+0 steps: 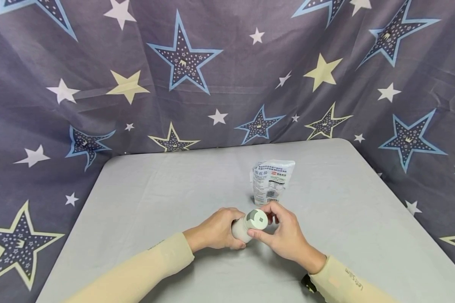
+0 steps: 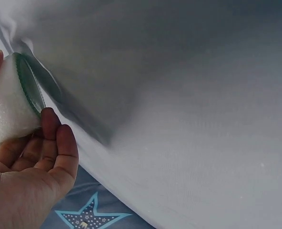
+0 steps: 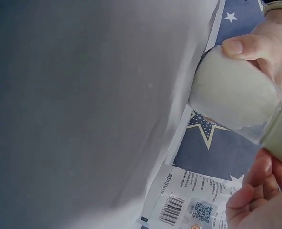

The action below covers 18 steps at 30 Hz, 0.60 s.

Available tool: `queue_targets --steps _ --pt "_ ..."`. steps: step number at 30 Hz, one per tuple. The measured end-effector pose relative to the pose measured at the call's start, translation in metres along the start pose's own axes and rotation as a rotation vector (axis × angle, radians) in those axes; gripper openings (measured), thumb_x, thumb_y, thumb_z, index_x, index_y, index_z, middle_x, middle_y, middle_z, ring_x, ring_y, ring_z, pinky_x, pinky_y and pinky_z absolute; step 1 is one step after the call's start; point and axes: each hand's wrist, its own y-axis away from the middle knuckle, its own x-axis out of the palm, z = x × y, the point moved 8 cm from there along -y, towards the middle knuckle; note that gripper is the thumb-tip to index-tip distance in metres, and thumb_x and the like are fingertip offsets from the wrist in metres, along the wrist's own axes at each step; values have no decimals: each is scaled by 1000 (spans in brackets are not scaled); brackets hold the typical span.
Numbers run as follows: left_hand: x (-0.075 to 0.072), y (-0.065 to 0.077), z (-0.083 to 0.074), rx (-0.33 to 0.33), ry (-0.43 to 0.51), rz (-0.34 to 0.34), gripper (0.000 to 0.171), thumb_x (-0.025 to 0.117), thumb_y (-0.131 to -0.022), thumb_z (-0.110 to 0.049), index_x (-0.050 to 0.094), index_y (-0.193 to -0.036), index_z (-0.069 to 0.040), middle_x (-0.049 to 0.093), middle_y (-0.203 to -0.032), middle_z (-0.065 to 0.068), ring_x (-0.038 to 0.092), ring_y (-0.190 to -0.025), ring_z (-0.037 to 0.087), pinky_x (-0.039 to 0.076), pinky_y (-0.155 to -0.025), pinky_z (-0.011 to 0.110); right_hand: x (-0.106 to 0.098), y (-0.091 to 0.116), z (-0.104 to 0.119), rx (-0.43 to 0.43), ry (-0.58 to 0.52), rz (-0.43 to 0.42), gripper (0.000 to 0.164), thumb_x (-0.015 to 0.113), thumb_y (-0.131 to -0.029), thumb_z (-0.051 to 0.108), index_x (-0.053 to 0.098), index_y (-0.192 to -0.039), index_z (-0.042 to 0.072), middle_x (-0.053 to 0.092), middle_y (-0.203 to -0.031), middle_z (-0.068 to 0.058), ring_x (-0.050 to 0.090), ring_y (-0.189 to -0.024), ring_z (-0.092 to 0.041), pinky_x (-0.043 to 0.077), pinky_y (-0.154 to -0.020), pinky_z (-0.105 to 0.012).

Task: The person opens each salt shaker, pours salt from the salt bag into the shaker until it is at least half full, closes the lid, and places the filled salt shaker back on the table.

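Observation:
A clear jar (image 1: 239, 230) filled with white, salt-like grains is tilted above the table, its pale green lid (image 1: 258, 219) toward the right. My left hand (image 1: 220, 229) grips the jar's body, with thumb and fingers on opposite sides. The fingers and thumb of my right hand (image 1: 286, 235) pinch the lid by its rim. In the right wrist view the white contents (image 3: 234, 90) reach nearly to the neck, and the lid (image 3: 280, 136) sits on the mouth. The left wrist view shows the jar's greenish base (image 2: 30, 86) beside my curled fingers.
Behind my right hand a white printed salt bag (image 1: 271, 181) stands upright on the table. A pale grey cloth covers the table (image 1: 167, 193). Beyond its back edge hangs a dark curtain (image 1: 235, 75) with stars.

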Motion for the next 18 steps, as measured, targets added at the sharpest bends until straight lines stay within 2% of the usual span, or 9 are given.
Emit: queue_targets --steps 5,12,18 --pt "0 0 0 5 2 1 52 97 -67 -25 74 -112 -14 69 -101 -7 60 -89 4 51 -78 22 4 3 -22 7 -8 32 52 99 -65 16 66 -105 14 64 -88 5 58 -74 -26 46 -65 -32" --pt "0 -1 1 15 -8 -2 51 97 -67 -25 73 -111 -15 69 -101 -7 61 -89 4 51 -79 22 2 0 -26 -27 -46 123 71 98 -68 23 66 -131 14 68 -106 7 58 -86 -14 47 -69 -38" --pt "0 -1 1 12 -16 -3 51 97 -66 -26 74 -111 -15 69 -101 -7 61 -90 4 51 -80 23 3 -2 -26 -45 -41 170 65 95 -73 21 67 -131 17 68 -121 4 57 -89 -12 47 -70 -37"
